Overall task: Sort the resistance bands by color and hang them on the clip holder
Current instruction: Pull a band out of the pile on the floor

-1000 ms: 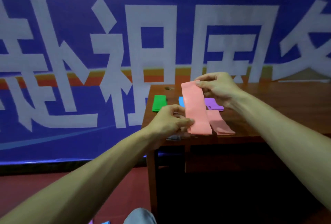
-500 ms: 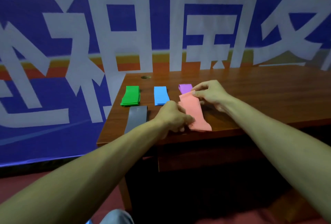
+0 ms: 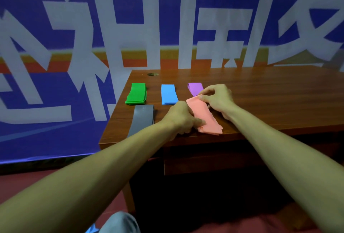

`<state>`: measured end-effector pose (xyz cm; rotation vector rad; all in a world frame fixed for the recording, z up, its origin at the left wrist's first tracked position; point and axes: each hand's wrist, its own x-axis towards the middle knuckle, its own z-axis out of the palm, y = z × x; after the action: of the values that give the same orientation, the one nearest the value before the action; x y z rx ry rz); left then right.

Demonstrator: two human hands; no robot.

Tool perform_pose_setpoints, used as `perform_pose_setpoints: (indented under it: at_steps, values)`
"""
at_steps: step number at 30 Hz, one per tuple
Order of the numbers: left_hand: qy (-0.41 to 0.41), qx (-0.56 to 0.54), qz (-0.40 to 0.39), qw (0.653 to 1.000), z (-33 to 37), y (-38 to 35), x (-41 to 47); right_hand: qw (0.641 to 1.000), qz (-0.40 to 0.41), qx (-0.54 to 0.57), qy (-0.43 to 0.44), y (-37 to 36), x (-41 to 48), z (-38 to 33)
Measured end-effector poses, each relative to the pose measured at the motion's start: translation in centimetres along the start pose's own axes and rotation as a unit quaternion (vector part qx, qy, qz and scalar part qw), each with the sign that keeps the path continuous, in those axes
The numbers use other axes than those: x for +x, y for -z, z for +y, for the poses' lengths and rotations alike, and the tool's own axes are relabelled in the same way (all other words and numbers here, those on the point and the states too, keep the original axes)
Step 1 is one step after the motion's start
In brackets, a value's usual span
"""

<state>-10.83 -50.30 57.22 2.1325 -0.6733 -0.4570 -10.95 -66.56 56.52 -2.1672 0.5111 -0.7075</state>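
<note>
Sorting is in hand: the pink band (image 3: 203, 117) is laid at the front of the bench (image 3: 270, 98), pinched at its near end by the left grip (image 3: 181, 119) and at its far end by the right grip (image 3: 217, 100). Release is likely called for next; no clip holder is seen.

The pink band (image 3: 203, 116) lies flat on the table (image 3: 270, 98) by its front edge. The left hand (image 3: 181, 118) pinches its near end at 7 o'clock and the right hand (image 3: 217, 100) pinches its far end at 1 o'clock. From it, the purple band (image 3: 195, 88) lies at 12 o'clock, blue band (image 3: 168, 96) at 11, green band (image 3: 136, 94) at 10, grey band (image 3: 142, 118) at 9. A blue banner (image 3: 55, 46) hangs behind.
</note>
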Motion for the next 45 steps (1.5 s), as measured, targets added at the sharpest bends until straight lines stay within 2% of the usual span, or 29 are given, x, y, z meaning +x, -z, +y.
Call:
perform_pose_setpoints:
  at_steps: [3, 7, 11, 15, 18, 21, 26, 33, 38, 45]
  values:
    - [-0.003, -0.018, 0.002, 1.0, 0.0, 0.1, 0.1, 1.0, 0.001, -0.007, -0.004, 0.5, 0.3, 0.1]
    - [-0.006, 0.038, 0.004, 0.999, 0.2, -0.3, 0.5, 0.999, -0.009, -0.037, -0.019, 0.1, 0.3, 1.0]
    - [-0.048, 0.109, 0.024, 0.993, 0.3, -0.9, 0.9, 0.996, -0.009, -0.089, 0.015, -0.2, 0.2, 1.0]
    - [-0.056, 0.143, 0.029, 0.988, 0.5, -1.0, 0.3, 0.984, -0.02, -0.17, 0.045, 0.0, -0.1, 0.4]
    - [-0.058, 0.118, 0.015, 0.991, 0.9, -0.2, -1.0, 0.979, -0.002, -0.187, 0.077, 0.2, -0.5, -0.3]
    - [-0.071, 0.101, 0.041, 0.992, 1.0, 2.1, -2.8, 0.976, -0.001, -0.188, 0.115, 0.5, -1.3, -1.9]
    - [-0.093, 0.09, 0.083, 0.988, -0.3, 8.4, -7.1, 0.97, -0.065, -0.161, 0.169, -0.7, -3.7, -7.3]
    - [-0.042, 0.107, 0.175, 0.978, -8.8, 19.5, -14.3, 0.923, -0.181, -0.195, 0.276, -8.7, -8.2, -16.9]
    - [0.027, 0.098, 0.229, 0.968, -18.2, 25.2, -19.6, 0.866, -0.289, -0.217, 0.345, -18.1, -12.9, -22.9]
    - [0.121, 0.063, 0.261, 0.956, -31.7, 28.3, -24.5, 0.79, -0.429, -0.247, 0.362, -32.7, -18.4, -24.5]
